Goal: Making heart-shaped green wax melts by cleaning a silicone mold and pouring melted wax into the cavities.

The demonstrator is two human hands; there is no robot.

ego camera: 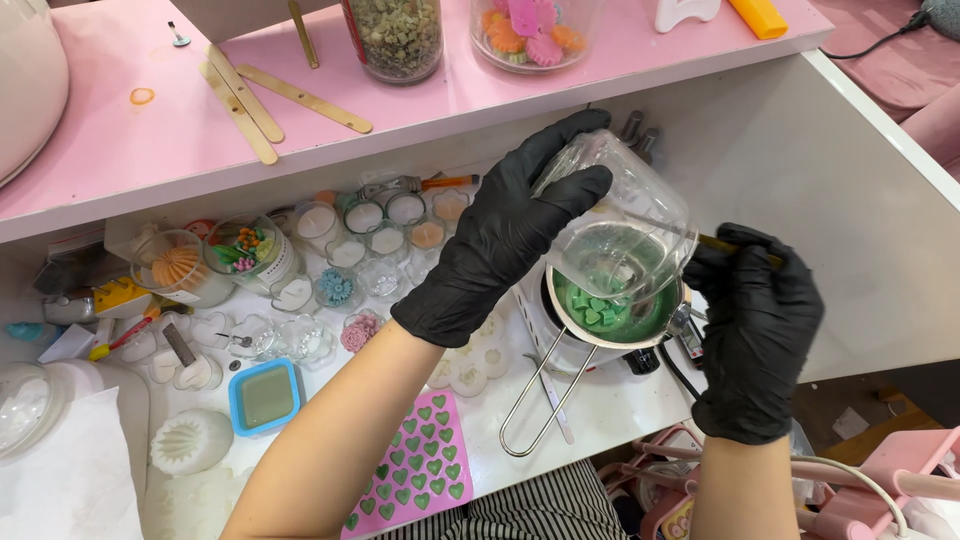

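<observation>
A: Nearest item?

B: Striped fabric [540,510] at the lower edge, then the pink heart mould [420,465], its green hearts sitting set.

A: Main entry?

B: Clear glass jar [625,225], tilting mouth-down over the small metal pot [615,315] on the white table [600,410]. The left hand [500,240], black-gloved, is gripping it, fingers wrapped round the base. Green heart pieces are lying in the pot, seemingly unmelted; the jar is looking nearly empty.

A: Other hand?

B: The right hand [755,320] is pinching a thin stick [712,241], fingers clenched, just beside the pot.

A: Surroundings?

B: Filled candle cups [385,225] are standing behind, a blue square mould [265,395] left; wooden sticks [250,95] are resting on the pink shelf [150,150].
</observation>
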